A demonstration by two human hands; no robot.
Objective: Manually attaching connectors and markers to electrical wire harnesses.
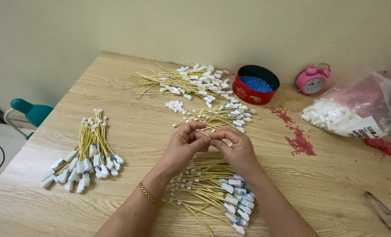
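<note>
My left hand (184,145) and my right hand (236,147) meet above the middle of the wooden table (129,131), fingertips pinched together on a small white connector piece (209,138) between them. Under my wrists lies a pile of yellow wires with white and blue connectors (219,193). Just beyond my hands sits another bundle of yellow wires with white plugs (224,115). A gold bracelet (149,194) circles my left wrist.
A bundle of wires (87,153) lies at the left, a larger pile (186,81) at the back. A red tin of blue bits (255,84), a pink alarm clock (313,80), a plastic bag of white connectors (353,112), scattered red bits (298,141), tweezers (385,213).
</note>
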